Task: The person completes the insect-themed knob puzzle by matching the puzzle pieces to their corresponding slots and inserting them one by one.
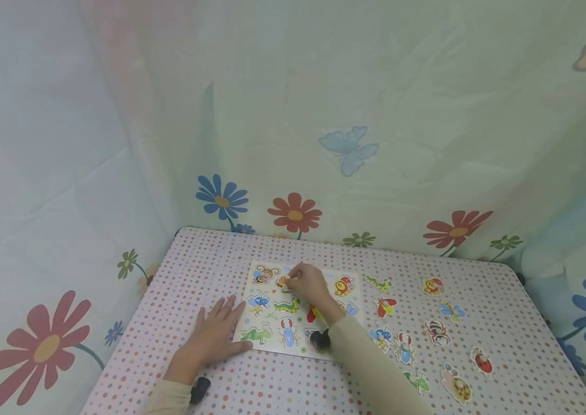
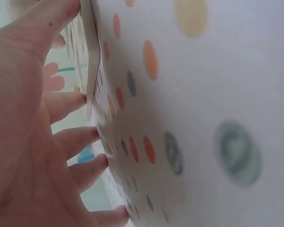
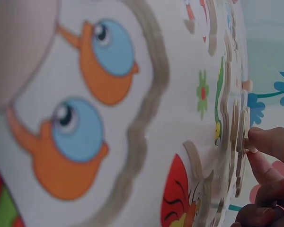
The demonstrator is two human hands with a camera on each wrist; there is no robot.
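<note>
A flat wooden insect puzzle board (image 1: 272,344) lies on the dotted table. Over its top row, my right hand (image 1: 309,286) pinches a thin puzzle piece (image 3: 247,130) between thumb and finger, seen edge-on in the right wrist view. An orange striped insect (image 1: 282,282) shows beside those fingertips in the head view. My left hand (image 1: 215,334) lies with fingers spread at the board's left edge, its thumb along the front corner. In the left wrist view the left fingertips (image 2: 97,134) press on the tablecloth and the board's side. My right forearm covers part of the board.
Loose insect pieces lie right of the board, among them a ladybug (image 1: 482,362), a spider (image 1: 436,333), a green caterpillar (image 1: 378,283) and a blue beetle (image 1: 404,348). A flowered curtain (image 1: 293,115) stands behind the dotted tablecloth (image 1: 204,248).
</note>
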